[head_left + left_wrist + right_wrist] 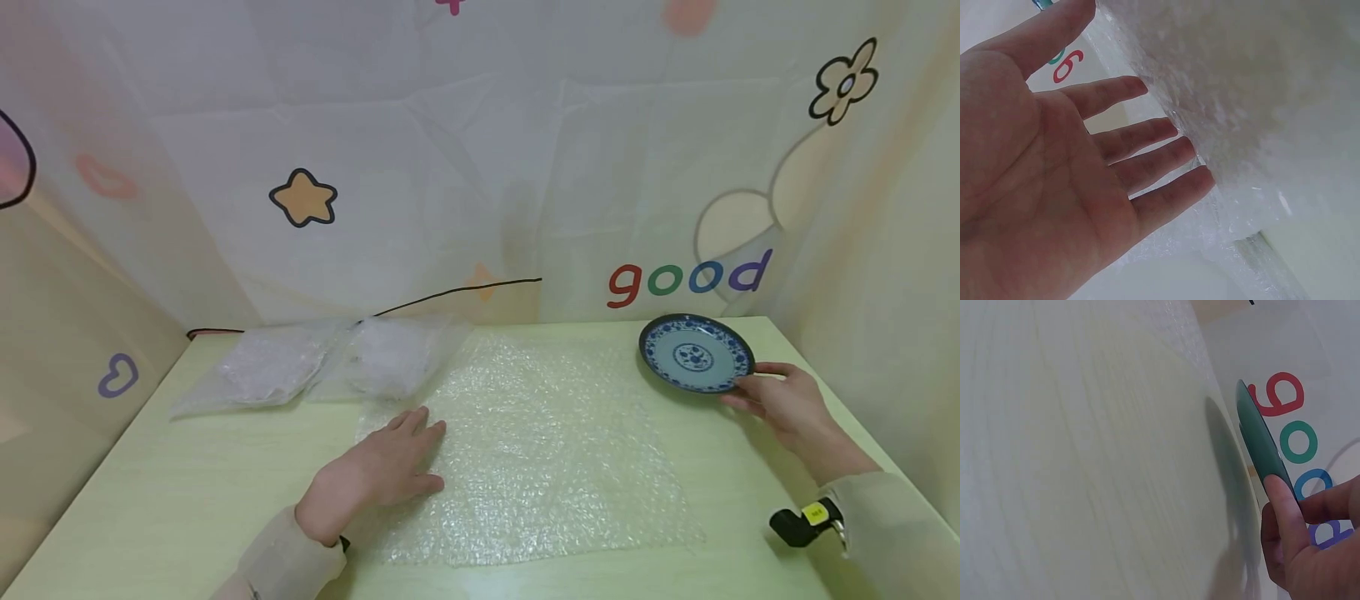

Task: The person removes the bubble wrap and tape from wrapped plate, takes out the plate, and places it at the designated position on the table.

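Note:
A blue-and-white patterned plate with a dark rim is at the back right of the table, and my right hand pinches its right edge. In the right wrist view the plate shows edge-on, raised above the table with its shadow beneath. A sheet of clear bubble wrap lies flat across the middle of the table. My left hand rests with fingers spread at the left side of the sheet. In the left wrist view its fingertips meet the bubble wrap.
Two folded clear plastic packets, a left packet and a right packet, lie at the back left, the right one beside the sheet. A printed curtain stands behind the table and along its sides.

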`<state>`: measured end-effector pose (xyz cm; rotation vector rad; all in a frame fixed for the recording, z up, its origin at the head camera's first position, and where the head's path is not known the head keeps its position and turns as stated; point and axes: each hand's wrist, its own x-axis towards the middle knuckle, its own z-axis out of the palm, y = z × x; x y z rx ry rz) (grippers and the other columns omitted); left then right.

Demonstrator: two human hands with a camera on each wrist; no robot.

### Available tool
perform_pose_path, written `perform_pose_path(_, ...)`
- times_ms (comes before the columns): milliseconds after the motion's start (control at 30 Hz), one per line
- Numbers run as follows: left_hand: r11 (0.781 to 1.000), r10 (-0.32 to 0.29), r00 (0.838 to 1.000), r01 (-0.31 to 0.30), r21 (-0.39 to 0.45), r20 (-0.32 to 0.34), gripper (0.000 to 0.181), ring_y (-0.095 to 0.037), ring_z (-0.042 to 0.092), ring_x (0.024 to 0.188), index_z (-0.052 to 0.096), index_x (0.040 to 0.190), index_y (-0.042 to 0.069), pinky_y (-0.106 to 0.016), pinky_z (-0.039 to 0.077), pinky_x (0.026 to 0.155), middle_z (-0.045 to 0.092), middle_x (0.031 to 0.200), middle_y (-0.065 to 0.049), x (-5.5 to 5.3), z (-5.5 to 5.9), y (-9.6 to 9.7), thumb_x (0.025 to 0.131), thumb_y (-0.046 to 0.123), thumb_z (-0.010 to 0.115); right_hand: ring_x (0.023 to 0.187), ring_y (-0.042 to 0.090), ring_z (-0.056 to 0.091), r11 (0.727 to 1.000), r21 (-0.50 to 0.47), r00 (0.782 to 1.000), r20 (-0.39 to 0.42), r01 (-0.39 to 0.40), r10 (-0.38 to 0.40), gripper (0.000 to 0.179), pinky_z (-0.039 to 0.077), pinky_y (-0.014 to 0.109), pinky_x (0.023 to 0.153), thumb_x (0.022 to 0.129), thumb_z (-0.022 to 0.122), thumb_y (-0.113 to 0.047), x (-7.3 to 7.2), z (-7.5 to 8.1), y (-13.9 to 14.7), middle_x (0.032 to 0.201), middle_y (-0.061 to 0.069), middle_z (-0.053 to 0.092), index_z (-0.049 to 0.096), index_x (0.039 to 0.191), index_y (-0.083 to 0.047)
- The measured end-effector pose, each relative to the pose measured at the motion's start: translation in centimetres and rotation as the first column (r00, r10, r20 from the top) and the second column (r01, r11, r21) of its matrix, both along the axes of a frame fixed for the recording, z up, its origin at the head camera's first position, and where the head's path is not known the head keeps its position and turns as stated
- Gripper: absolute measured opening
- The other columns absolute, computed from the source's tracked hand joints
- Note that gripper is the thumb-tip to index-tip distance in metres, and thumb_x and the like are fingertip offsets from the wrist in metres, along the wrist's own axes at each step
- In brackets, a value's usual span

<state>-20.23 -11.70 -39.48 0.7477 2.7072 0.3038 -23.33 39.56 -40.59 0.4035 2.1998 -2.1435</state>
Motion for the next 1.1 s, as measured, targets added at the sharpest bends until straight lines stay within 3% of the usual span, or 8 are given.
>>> perform_pose_path(233, 1.0, 0.004, 1.0, -0.004, -0.005, 0.003, 0.072, -0.045, 0.023, 0.15, 0.041, 0.155, 0.0, -0.059, 0.033, 0.114, 0.023, 0.163, -0.028, 0.0, -0.1, 0.0, 0.099, 0.034, 0.071, 0.076, 0.011, 0.072, 1.0, 0.002, 1.0, 0.018, 0.015, -0.015, 0.075, 0.059, 0.026, 0.078, 0.103, 0.052, 0.002, -0.1, 0.0, 0.9, 0.101, 0.009, 0.055, -0.003, 0.151, 0.017)
perform_pose_path(433, 1.0, 0.0, 1.0, 0.0, -0.007, -0.01, 0.072, -0.044, 0.025, 0.15, 0.042, 0.154, 0.0, -0.058, 0.033, 0.115, 0.025, 0.163, -0.028, 0.0, 0.0, 0.1, 0.098, 0.034, 0.072, 0.077, 0.01, 0.071, 0.999, 0.027, 0.998, 0.044, 0.037, -0.038, 0.074, 0.059, 0.027, 0.079, 0.104, 0.051, 0.0, -0.1, -0.1, 1.4, 0.117, 0.022, 0.046, -0.003, 0.153, 0.015)
perform_pose_path(733, 1.0, 0.0, 1.0, 0.0, -0.011, -0.013, 0.072, -0.043, 0.025, 0.15, 0.042, 0.154, 0.0, -0.057, 0.033, 0.115, 0.026, 0.163, -0.028, 0.0, -0.1, 0.1, 0.098, 0.034, 0.072, 0.076, 0.009, 0.07, 0.997, 0.055, 0.995, 0.083, 0.055, -0.06, 0.075, 0.059, 0.026, 0.079, 0.106, 0.049, -0.002, -0.2, -0.3, 1.9, 0.131, 0.03, 0.038, -0.006, 0.155, 0.012)
perform_pose_path(967, 1.0, -0.004, 1.0, 0.004, -0.013, -0.015, 0.072, -0.043, 0.025, 0.15, 0.042, 0.154, 0.0, -0.056, 0.032, 0.116, 0.026, 0.163, -0.028, -0.1, -0.1, 0.1, 0.098, 0.034, 0.072, 0.076, 0.011, 0.072, 0.997, 0.043, 0.991, 0.117, 0.065, -0.07, 0.075, 0.059, 0.026, 0.079, 0.106, 0.049, -0.005, -0.1, 0.0, 2.0, 0.12, 0.023, 0.046, -0.004, 0.156, 0.011)
perform_pose_path(1100, 1.0, -0.003, 1.0, 0.003, -0.011, -0.016, 0.072, -0.043, 0.025, 0.15, 0.042, 0.154, 0.0, -0.056, 0.032, 0.116, 0.026, 0.163, -0.028, -0.1, -0.1, 0.1, 0.098, 0.034, 0.072, 0.075, 0.011, 0.072, 0.996, 0.064, 0.988, 0.136, 0.065, -0.073, 0.073, 0.059, 0.025, 0.079, 0.108, 0.048, -0.008, -0.1, 0.1, 1.9, 0.127, 0.027, 0.042, -0.001, 0.157, 0.011)
